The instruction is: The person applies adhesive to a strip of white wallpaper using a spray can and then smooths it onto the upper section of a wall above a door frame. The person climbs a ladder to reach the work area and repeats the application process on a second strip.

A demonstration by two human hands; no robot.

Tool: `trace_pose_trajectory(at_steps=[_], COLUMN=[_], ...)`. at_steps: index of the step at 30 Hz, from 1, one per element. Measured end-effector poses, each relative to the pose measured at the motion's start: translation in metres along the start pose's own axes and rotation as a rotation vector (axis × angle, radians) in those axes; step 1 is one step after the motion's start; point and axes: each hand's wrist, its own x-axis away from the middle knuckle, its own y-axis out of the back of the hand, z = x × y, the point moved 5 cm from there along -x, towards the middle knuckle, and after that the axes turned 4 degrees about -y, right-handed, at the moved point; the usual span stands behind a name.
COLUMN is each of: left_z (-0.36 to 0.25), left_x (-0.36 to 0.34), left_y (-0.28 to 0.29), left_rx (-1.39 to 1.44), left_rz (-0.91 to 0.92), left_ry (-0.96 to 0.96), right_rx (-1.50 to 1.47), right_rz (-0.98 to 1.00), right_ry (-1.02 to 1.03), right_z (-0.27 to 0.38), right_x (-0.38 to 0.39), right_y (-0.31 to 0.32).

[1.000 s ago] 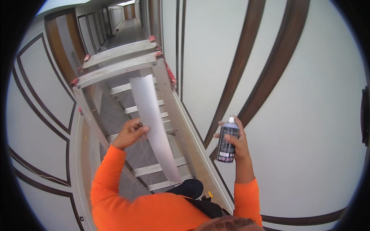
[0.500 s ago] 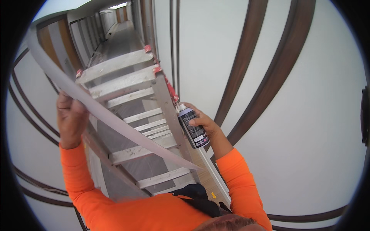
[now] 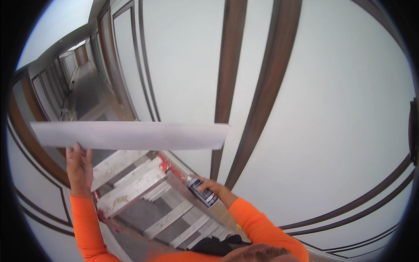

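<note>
My left hand (image 3: 79,172) grips the lower edge of a long, thin, pale lilac-white strip (image 3: 144,136), which stretches level from the far left to the dark wall mouldings; its material I cannot make out. The fingers on its far side are hidden behind it. In my right hand (image 3: 214,187) is a dark spray can (image 3: 204,194) with a white top, tilted up and left beside the ladder. A worn metal stepladder (image 3: 135,187) with red corner pieces stands below the strip, between my arms.
To the right runs a white panelled wall (image 3: 345,96) with dark brown mouldings (image 3: 266,87). A long grey-floored corridor (image 3: 89,94) recedes at the upper left, with panelled walls and wooden door frames on its sides.
The strip has swung from a steep, curved slant to level, its broad face now showing. My view has turned right and up the wall; the spray can stays in my right hand.
</note>
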Motion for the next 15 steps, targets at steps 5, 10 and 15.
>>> trace_pose_trajectory(at_steps=[5,10,15], left_z=[0.068,0.115,0.153], left_x=[-0.018,-0.056,-0.088], left_y=[-0.002,0.001,-0.013], left_rx=[-0.011,-0.084,-0.312], left_rz=[-0.069,-0.128,0.031], left_ry=[0.247,0.352,0.240], right_rx=[-0.011,-0.001,0.002], right_rz=[0.029,0.018,-0.021], right_ry=[-0.015,-0.024,-0.027], right_z=[-0.002,0.012,0.011], right_x=[0.004,0.009,0.012], right_y=[-0.010,-0.029,-0.028])
